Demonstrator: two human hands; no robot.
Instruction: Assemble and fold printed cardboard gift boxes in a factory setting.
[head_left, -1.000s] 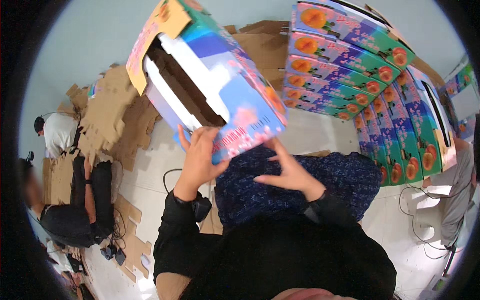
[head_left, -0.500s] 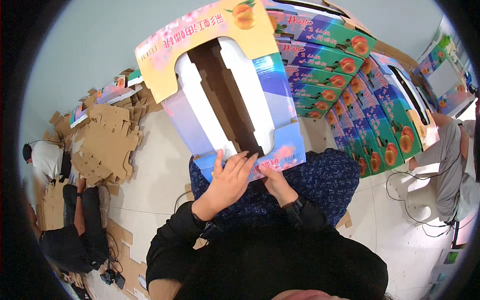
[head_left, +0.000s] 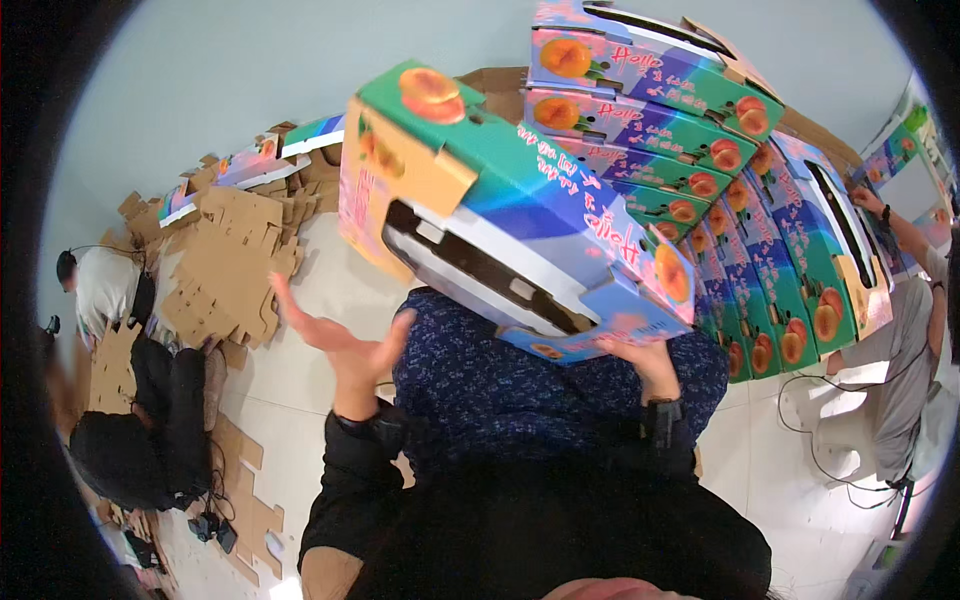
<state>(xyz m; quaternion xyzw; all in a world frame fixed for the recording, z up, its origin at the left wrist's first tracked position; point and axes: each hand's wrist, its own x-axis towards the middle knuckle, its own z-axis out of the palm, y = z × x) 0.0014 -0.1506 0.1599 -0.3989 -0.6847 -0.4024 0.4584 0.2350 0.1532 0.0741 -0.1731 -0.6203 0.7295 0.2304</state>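
A folded cardboard fruit box (head_left: 490, 190), printed in green, purple and blue with peaches, is tilted in front of me above my lap. Its long slot opening faces toward me, with white inner edges and a dark inside. At its near right corner, my right hand (head_left: 645, 362) grips the edge; part of the fingers is hidden by the box or blurred. My left hand (head_left: 345, 345) is off the box, to its near left, open with the fingers and thumb spread and nothing in it.
Matching boxes stand in a tall stack (head_left: 655, 130) at the far right, beside a leaning row (head_left: 790, 250). Flat brown cardboard (head_left: 225, 260) is heaped at the left. One person (head_left: 140, 430) sits at the left; another person's grey-clad legs (head_left: 885, 370) and cables are at the right.
The box has turned and tipped so its printed side now shows, and it has moved right. My left hand has let go and swung left; my right hand has moved right with the box.
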